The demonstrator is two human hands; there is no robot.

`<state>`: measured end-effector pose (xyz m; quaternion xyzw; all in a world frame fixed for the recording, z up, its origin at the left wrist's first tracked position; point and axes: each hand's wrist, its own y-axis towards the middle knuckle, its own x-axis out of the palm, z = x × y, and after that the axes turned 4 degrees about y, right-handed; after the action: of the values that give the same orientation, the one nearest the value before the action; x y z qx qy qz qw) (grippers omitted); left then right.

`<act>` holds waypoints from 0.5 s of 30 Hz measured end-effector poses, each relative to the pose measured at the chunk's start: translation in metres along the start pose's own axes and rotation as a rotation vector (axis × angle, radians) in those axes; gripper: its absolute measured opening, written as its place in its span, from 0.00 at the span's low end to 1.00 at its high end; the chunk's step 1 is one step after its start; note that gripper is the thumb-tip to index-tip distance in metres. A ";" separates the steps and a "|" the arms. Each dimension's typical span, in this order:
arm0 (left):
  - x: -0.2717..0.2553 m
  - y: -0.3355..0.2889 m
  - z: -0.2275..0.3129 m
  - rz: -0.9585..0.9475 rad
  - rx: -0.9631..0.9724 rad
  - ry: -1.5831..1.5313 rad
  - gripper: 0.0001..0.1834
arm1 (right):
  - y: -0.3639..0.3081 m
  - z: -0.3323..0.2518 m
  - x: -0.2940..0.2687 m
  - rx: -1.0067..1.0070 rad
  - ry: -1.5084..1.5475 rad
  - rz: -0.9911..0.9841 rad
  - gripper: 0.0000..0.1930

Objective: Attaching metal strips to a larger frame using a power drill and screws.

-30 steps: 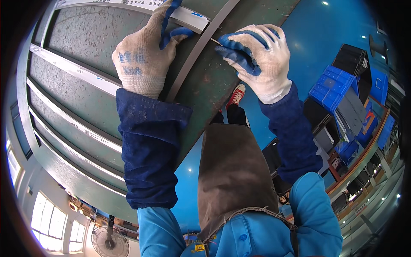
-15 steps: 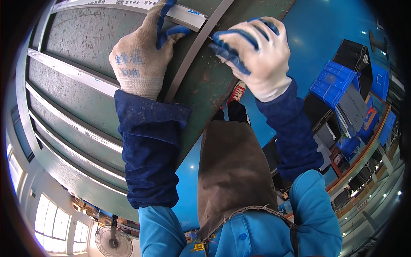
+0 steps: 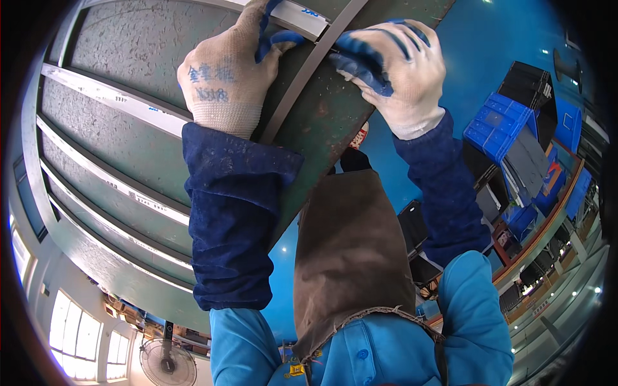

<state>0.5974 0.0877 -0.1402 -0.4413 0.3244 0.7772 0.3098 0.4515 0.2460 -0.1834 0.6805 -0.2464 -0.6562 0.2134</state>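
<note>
The left hand (image 3: 225,77) is found laid over the near end of a white bar (image 3: 306,19), its thumb and forefinger spread apart; whether the bar is clamped cannot be told. The right hand (image 3: 412,71) is seen with fingers curled toward the thumb, the tips right beside a grey strip (image 3: 302,80); whether anything is held cannot be told. Compared with half a second ago, both hands are placed slightly farther right in the view, and more of the red shoe (image 3: 364,134) is hidden. The bar's end is set close against the strip. Between the strip and the table's slanting edge, bare green table (image 3: 335,122) is shown; beyond that edge, blue floor (image 3: 470,51) is seen, bordered at right by blue crates (image 3: 499,125).
</note>
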 end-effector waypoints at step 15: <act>-0.006 0.001 0.004 -0.067 -0.025 -0.108 0.31 | 0.030 -0.008 -0.014 0.090 0.191 -0.099 0.20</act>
<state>0.5971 0.0888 -0.1334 -0.4132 0.2825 0.7929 0.3474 0.4571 0.2305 -0.1532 0.7603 -0.2204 -0.5862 0.1724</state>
